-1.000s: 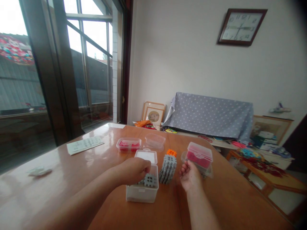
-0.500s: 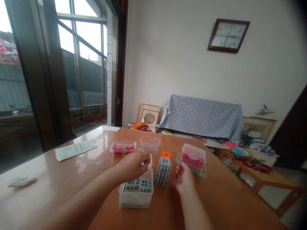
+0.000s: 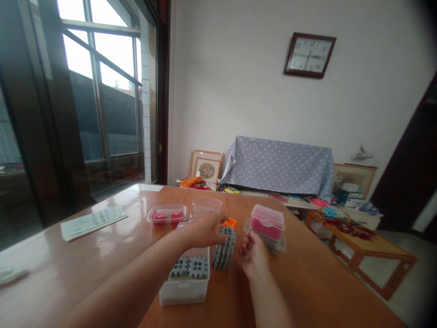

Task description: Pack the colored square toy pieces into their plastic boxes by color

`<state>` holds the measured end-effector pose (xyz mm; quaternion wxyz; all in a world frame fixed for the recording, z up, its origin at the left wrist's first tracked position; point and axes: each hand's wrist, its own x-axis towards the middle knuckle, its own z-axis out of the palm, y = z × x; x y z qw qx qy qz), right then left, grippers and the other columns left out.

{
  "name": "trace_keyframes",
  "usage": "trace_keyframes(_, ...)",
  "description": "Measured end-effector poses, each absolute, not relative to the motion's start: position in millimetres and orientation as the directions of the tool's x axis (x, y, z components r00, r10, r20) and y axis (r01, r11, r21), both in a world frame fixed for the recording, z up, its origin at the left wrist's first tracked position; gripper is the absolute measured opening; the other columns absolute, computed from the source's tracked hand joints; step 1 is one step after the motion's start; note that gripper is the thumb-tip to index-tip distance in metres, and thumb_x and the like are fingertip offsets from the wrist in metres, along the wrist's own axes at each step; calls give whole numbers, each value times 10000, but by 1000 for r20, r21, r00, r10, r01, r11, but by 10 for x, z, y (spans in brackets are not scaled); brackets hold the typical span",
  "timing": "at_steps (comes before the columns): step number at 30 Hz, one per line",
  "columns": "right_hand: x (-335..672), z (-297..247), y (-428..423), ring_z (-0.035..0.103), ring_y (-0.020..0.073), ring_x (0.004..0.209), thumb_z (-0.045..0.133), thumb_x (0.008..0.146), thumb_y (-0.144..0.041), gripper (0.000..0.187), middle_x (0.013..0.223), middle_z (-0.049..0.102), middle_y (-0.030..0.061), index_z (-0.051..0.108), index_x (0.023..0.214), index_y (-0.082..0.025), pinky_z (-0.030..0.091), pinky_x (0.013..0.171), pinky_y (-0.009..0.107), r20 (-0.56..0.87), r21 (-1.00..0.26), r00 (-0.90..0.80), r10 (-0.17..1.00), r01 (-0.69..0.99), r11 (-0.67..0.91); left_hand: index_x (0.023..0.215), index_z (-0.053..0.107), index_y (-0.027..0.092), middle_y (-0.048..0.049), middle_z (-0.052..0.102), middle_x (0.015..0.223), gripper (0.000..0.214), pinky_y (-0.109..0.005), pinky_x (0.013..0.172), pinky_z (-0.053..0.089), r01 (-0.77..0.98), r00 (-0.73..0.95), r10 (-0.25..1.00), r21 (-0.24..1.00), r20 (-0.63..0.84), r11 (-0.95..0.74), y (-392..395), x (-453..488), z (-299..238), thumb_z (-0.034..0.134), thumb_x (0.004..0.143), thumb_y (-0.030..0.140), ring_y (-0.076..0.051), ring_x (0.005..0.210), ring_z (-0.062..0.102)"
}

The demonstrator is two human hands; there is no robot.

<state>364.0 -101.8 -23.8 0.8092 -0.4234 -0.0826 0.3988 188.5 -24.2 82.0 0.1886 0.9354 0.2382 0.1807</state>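
Observation:
My left hand reaches over the open plastic box, thumb and fingers apart, beside the top of a stack of grey lattice blocks. Whether it touches the stack I cannot tell. An orange lattice block shows at the stack's far top end. Below my left wrist, the clear box holds several grey lattice pieces. My right hand rests to the right of the stack, fingers curled in, with nothing visible in them. Just beyond it stands a lidded box with red contents, on top of another clear container.
A clear tub with red pieces and an empty clear container stand farther back. A paper with writing lies at left, and a small pale packet at the left edge. A low wooden table stands beyond the right side.
My left hand has moved from above the box toward the stack, and its fingers have opened. My right hand stays beside the stack. The whole view has shifted a little to the right.

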Motion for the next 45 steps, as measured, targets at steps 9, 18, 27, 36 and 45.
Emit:
trace_keyframes(9,3663,-208,-1029,495,86,420,695,812,-320,144,547,587,-77,604,838,-212,413,476,214,-293,-697,628,721,-657,289,1293,596,192,-103,697,1215,594,-384,935,523,388,822,517,429,239,-816,-233,1924,818,761,746,357,-273,1089,664)
trace_keyframes(18,3654,-183,-1043,484,74,423,672,832,-308,126,543,571,-84,606,832,-201,406,469,196,-309,-668,613,727,-684,293,1255,604,196,-89,709,1176,556,-365,910,524,431,820,537,406,196,-806,-300,1966,897,758,742,344,-270,1063,672)
trace_keyframes(27,3649,-162,-1048,479,74,430,682,822,-298,124,552,574,-83,605,826,-201,404,465,195,-310,-666,609,730,-687,291,1200,588,193,-76,681,1150,504,-361,910,522,354,808,506,438,302,-826,-336,1930,954,751,729,271,-232,1027,646)
trace_keyframes(36,3669,-157,-1057,491,97,413,704,807,-335,171,520,570,-77,580,807,-217,396,463,229,-295,-715,618,729,-649,260,1115,607,197,-64,679,1114,394,-341,849,508,461,793,566,387,224,-799,-541,1303,1109,689,737,271,-230,988,639)
trace_keyframes(45,3702,-170,-1075,489,82,422,675,819,-276,109,546,585,-73,596,803,-202,408,487,224,-319,-709,617,719,-659,252,1067,657,228,-59,682,1080,403,-344,836,457,615,765,642,236,56,-753,-625,842,941,737,678,295,-265,997,609)
